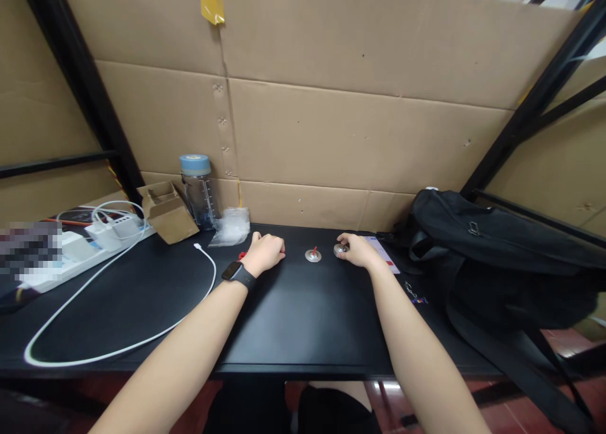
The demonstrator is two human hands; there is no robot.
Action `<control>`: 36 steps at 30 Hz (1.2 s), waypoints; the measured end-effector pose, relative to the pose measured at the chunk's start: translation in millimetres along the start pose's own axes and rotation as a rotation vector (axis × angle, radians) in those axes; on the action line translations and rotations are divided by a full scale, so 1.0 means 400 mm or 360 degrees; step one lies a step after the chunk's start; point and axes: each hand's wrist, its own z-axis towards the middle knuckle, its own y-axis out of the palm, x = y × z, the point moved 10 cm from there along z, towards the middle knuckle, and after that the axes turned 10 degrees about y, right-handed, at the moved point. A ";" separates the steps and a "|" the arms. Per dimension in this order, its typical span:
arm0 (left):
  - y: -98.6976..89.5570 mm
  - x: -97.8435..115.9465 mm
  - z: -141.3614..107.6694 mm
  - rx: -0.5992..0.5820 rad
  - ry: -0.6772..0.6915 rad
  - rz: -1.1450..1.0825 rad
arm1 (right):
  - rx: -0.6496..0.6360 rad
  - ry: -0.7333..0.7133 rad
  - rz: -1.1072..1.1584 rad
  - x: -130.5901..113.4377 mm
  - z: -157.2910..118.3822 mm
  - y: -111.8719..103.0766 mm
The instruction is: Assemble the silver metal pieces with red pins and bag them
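On the black table lies a round, silvery disc with a clear-looking rim and a small red piece [313, 255] on top. To its right, the fingers of my right hand [356, 249] are closed around a similar round, silvery disc [339, 250] at the table surface. My left hand [266, 252] rests to the left of the first disc, curled into a fist. Whatever it may hold is hidden. A bit of something red [242, 255] shows beside the left wrist, which wears a black watch [233, 270].
At left are a white cable [142, 343], a power strip [52, 273], an opened cardboard box [173, 220], a blue-lidded bottle [199, 194] and clear plastic wrap [231, 225]. A black backpack [502, 251] and a small keychain [416, 295] lie at right. Cardboard [307, 137] walls the back.
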 end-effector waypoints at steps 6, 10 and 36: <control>0.006 -0.019 -0.002 -0.0012 -0.0072 0.0037 | -0.0061 -0.0015 -0.0044 -0.011 -0.002 0.000; 0.000 -0.007 -0.005 -0.0037 -0.0053 0.0036 | -0.0056 -0.0066 -0.0031 -0.023 -0.007 -0.008; -0.086 0.110 0.000 0.0464 0.0070 -0.0621 | -0.0055 -0.0613 0.1314 -0.287 -0.120 -0.004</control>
